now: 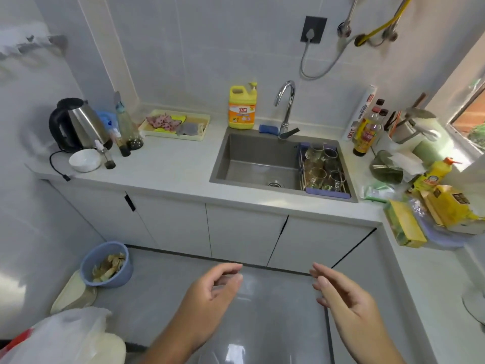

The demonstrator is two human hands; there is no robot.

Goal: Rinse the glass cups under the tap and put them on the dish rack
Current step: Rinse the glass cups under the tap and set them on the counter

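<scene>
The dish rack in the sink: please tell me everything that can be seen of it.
The dish rack sits in the right part of the grey sink, reaching from its back edge to its front edge. Its two ends look like pale purple plastic; thin metal bars run between them. Several clear glass cups crowd inside it.

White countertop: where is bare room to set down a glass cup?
Widest bare patch: white countertop between the white round bowl, the cream rectangular tray and the grey steel sink. The sink's left half is also bare. Crowded: the purple-framed dish rack full of glass cups, and the corner right of the sink.
</scene>
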